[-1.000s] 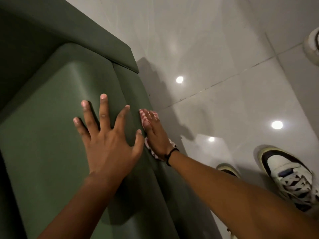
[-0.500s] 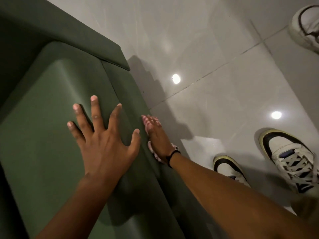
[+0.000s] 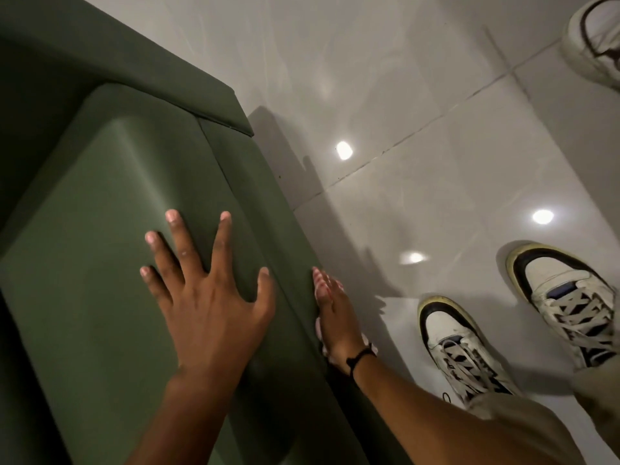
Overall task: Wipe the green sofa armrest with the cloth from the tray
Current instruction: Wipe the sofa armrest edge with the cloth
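Note:
The green sofa armrest (image 3: pixel 110 229) fills the left half of the view, seen from above. My left hand (image 3: pixel 208 297) lies flat on its top, fingers spread, holding nothing. My right hand (image 3: pixel 335 317) presses flat against the armrest's outer side face, with a black band at the wrist. Under that palm sits a pink-and-white cloth (image 3: pixel 320 333); only its edges show near the fingertips and the wrist. The tray is out of view.
Glossy pale floor tiles (image 3: pixel 419 112) spread to the right of the sofa, with ceiling lights reflected in them. My two white-and-black sneakers (image 3: pixel 459 344) stand close to the armrest. Another person's white shoe (image 3: pixel 597 38) is at the top right.
My right hand has slid with the cloth down the armrest's side, towards me. My left hand has stayed flat on top. The view has tilted, showing more of my feet.

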